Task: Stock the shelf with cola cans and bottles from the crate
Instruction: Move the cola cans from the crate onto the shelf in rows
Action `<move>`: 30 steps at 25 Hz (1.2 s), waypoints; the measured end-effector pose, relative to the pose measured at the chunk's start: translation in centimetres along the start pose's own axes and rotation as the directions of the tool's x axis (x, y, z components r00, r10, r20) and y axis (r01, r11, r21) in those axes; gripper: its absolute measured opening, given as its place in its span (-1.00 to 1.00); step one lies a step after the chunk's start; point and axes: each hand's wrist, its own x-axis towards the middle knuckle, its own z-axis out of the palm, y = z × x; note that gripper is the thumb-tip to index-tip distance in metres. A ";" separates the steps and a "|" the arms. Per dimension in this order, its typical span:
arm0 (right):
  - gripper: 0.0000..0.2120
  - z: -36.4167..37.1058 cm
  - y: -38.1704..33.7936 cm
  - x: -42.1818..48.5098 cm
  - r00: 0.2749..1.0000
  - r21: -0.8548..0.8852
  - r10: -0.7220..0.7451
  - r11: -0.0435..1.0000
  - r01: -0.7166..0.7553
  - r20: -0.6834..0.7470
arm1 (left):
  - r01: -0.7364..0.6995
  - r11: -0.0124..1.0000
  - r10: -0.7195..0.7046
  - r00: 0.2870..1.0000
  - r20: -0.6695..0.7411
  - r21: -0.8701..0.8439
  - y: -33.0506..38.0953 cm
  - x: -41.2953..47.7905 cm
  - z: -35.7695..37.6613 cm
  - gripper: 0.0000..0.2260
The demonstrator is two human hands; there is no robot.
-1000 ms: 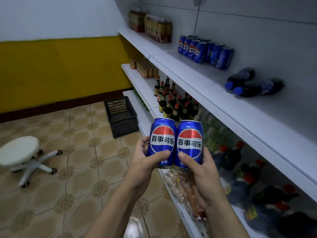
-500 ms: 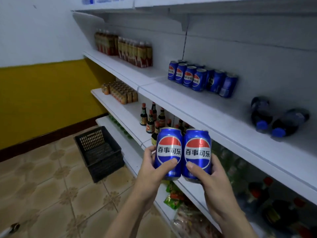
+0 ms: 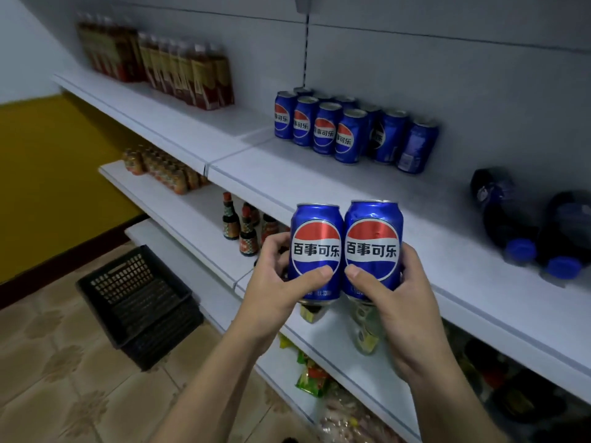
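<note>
While the crate (image 3: 137, 302) sat on the floor, the left hand (image 3: 271, 282) gripped the left can (image 3: 316, 247) and the right hand (image 3: 399, 302) the right can (image 3: 372, 244), fingers curled round each, both upright and touching, before the shelf (image 3: 351, 193) bearing stocked cans (image 3: 345, 132).

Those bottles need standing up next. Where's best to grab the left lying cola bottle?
Grip the left cola bottle at its neck, behind the blue cap, from the shelf's front edge: it lies cap-forward, and the other bottle crowds its right side.
</note>
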 end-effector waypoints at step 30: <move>-0.37 -0.9 -2.0 22.7 0.907 -0.514 -0.102 0.847 -0.136 -0.408 | -0.544 0.094 0.074 0.839 0.539 0.834 3.5 32.4 5.6 -0.53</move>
